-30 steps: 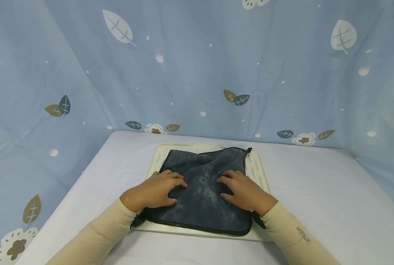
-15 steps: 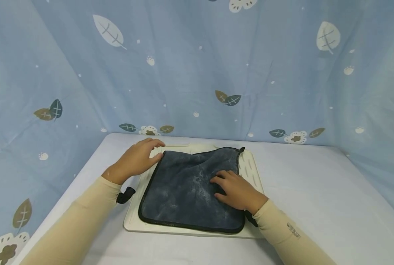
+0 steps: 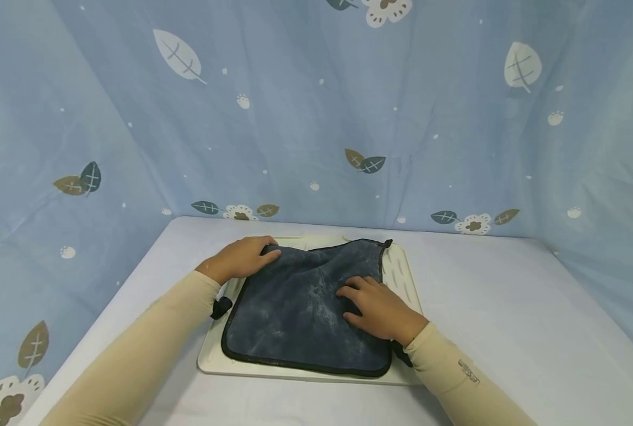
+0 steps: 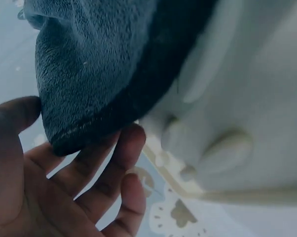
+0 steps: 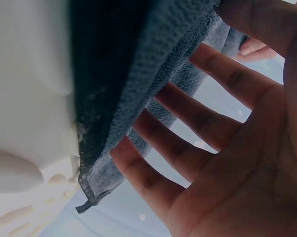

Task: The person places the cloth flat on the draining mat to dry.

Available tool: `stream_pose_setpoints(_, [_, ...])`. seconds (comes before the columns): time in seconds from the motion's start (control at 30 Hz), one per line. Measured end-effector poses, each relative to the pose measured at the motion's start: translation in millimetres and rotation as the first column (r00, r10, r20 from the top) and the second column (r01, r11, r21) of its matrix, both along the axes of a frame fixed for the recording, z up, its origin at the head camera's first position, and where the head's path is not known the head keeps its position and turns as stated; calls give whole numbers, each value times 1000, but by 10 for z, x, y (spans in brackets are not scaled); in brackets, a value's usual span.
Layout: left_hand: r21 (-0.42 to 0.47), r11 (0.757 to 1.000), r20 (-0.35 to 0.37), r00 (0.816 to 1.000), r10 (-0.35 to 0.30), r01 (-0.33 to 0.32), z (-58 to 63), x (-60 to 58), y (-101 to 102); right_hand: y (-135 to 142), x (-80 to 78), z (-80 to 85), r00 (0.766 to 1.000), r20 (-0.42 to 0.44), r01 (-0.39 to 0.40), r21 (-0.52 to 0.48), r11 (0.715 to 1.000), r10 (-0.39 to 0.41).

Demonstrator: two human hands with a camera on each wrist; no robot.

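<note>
A dark blue-grey cleaning cloth (image 3: 295, 313) with black edging lies spread over a cream ribbed tray (image 3: 404, 278). Its far edge is slightly rumpled, and a small loop sticks out at the far right corner. My left hand (image 3: 244, 257) is at the far left corner of the cloth. In the left wrist view that cloth corner (image 4: 89, 94) sits between the thumb and the fingers, with some fingertips hidden behind it. On the cloth's right half rests my right hand (image 3: 377, 307), fingers spread and fingertips touching the fabric (image 5: 153, 79).
A white-covered table (image 3: 508, 319) extends on both sides of the tray. Behind and to the sides hangs a blue curtain (image 3: 295, 118) printed with leaves and flowers. Black straps (image 3: 220, 307) are on both wrists.
My left hand has left the cloth's left half, swung out to the far left, then come in onto the far left corner. My right hand has stayed on the cloth.
</note>
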State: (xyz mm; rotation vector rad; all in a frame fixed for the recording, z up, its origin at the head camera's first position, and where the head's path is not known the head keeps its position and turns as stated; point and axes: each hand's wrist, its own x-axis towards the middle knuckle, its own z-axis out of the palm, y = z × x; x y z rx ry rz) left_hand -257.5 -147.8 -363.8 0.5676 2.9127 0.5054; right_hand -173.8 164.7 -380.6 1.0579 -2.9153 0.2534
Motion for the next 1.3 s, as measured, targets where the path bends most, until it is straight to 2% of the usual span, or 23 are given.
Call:
stream_pose_setpoints(0.23, [18, 999, -82, 996, 40, -39, 35, 37, 83, -16, -15, 22, 1000, -1, 1, 6, 1000, -1])
stream_pose_setpoints(0.43, [73, 996, -88, 995, 56, -49, 63, 60, 144, -14, -22, 25, 1000, 0, 4, 3, 1000, -4])
stream_pose_setpoints(0.6, [162, 987, -85, 996, 5, 9, 75, 88, 187, -13, -25, 23, 1000, 2, 6, 4, 1000, -6])
stream_pose_setpoints(0.8, [241, 968, -153, 988, -30, 67, 93, 112, 235, -8, -34, 26, 1000, -3, 17, -5, 1000, -17])
stream_pose_setpoints(0.9, [262, 962, -217, 976, -17, 75, 104, 119, 232, -6, -36, 24, 1000, -3, 13, -6, 1000, -13])
stream_pose_setpoints(1.07, [293, 953, -360, 932, 36, 77, 125, 109, 191, -14, -51, 17, 1000, -15, 11, 1, 1000, -11])
stream_pose_setpoints(1.13, [294, 953, -385, 922, 49, 72, 121, 95, 176, -13, -52, 13, 1000, -15, 11, 6, 1000, -11])
stream_pose_setpoints(1.3, [271, 962, -379, 923, 73, 35, 111, 67, 140, -15, -57, -1, 1000, -14, 12, 10, 1000, -12])
